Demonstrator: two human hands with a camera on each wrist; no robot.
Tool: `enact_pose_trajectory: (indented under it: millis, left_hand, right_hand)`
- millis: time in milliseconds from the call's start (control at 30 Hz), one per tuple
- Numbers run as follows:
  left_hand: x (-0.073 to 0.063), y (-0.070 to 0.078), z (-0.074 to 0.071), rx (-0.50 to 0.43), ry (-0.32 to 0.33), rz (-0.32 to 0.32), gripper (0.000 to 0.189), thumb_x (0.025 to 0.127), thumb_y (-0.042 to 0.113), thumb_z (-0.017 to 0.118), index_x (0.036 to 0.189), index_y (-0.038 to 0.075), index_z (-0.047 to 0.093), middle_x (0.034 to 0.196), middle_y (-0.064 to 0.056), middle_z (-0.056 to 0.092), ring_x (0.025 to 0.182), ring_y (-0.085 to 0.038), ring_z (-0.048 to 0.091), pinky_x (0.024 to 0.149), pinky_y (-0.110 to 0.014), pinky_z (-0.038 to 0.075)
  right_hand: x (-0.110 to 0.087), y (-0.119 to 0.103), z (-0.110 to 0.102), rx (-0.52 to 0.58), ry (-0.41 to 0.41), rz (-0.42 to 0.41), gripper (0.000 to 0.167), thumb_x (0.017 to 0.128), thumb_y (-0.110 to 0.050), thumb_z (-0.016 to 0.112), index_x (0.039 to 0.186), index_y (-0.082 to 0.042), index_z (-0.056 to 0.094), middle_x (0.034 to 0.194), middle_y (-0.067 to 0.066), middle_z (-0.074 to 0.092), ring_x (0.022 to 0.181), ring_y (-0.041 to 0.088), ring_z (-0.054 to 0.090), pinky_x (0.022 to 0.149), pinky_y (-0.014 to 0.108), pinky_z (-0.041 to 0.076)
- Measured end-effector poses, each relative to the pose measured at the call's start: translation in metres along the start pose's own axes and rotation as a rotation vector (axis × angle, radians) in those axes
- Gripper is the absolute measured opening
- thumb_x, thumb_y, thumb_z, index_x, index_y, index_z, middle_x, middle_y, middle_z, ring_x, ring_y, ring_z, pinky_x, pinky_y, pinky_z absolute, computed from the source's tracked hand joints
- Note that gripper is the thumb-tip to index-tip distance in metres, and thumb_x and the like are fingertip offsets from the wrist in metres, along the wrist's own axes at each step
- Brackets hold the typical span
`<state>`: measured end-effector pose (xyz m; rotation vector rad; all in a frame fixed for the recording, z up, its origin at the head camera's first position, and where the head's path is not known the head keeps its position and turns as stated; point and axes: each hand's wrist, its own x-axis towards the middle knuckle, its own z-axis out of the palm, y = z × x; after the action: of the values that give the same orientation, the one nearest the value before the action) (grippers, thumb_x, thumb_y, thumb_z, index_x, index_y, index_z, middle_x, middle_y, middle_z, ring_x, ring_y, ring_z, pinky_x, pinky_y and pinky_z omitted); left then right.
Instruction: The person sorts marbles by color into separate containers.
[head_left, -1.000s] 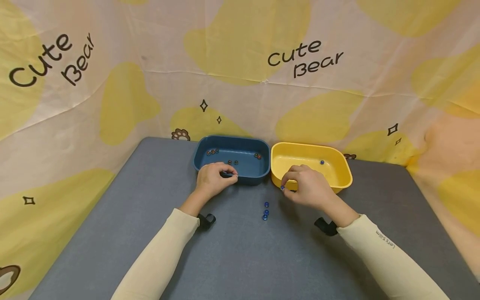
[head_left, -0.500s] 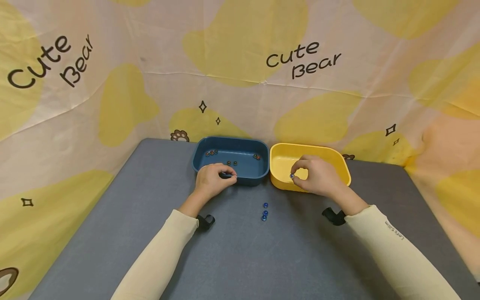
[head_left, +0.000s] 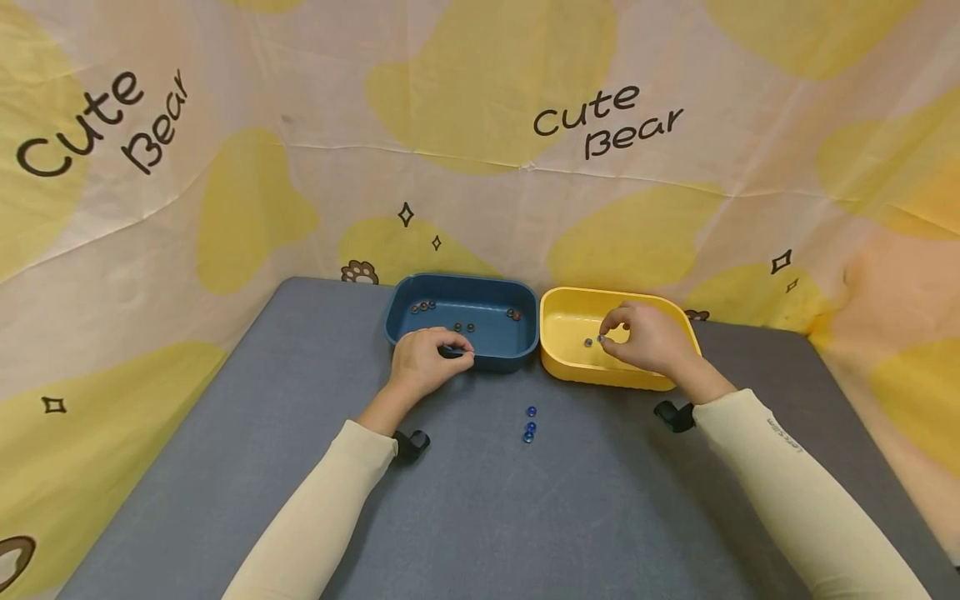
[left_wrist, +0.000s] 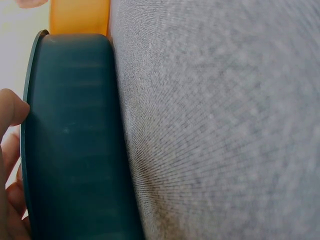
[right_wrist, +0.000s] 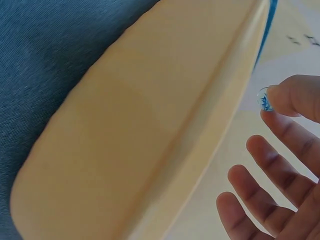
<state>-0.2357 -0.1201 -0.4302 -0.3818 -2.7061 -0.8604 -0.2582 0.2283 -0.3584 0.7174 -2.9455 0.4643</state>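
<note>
My right hand (head_left: 651, 337) is over the yellow bin (head_left: 611, 377), pinching a blue-and-clear glass marble (right_wrist: 264, 99) between thumb and index finger. Its other fingers stay loosely spread in the right wrist view. Just left of the fingertips another blue marble (head_left: 588, 342) lies inside this bin. At the near rim of the blue bin (head_left: 504, 364), my left hand (head_left: 424, 360) holds on with thumb and fingers. The left wrist view has the thumb (left_wrist: 15, 107) right at that rim, the fingers behind it. Several brown-orange marbles (head_left: 423, 306) lie in the blue bin.
Three blue marbles (head_left: 531, 426) sit in a short line on the grey table (head_left: 480, 517), in front of the two bins. The bins stand side by side near the back edge, close to a patterned cloth backdrop (head_left: 480, 167).
My right hand has moved right and back from the yellow bin's near rim to over its inside. A marble left of its fingertips now shows in the bin. The left hand stayed put.
</note>
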Motion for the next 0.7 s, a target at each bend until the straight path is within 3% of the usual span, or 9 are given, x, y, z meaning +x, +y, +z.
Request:
enact_pose_trajectory:
  millis: [333,700]
  left_hand:
    - [0.0,0.0,0.001,0.004,0.009,0.024,0.005,0.08,0.037,0.07,0.083,0.037,0.074,0.088,0.016,0.07,0.073,-0.006,0.062,0.066,-0.027,0.047]
    - [-0.001,-0.002,0.001,0.005,0.01,0.021,0.006,0.08,0.038,0.07,0.084,0.037,0.075,0.089,0.016,0.07,0.074,-0.006,0.062,0.067,-0.027,0.048]
  right_hand:
    - [0.006,0.023,0.015,-0.008,-0.05,0.049,0.011,0.081,-0.02,0.071,0.088,-0.012,0.073,0.086,0.007,0.068,0.079,0.023,0.06,0.07,0.04,0.049]
    - [0.02,0.038,0.031,0.015,-0.171,0.15,0.015,0.084,-0.022,0.069,0.094,-0.011,0.073,0.077,0.005,0.062,0.06,0.017,0.051,0.055,0.03,0.04]
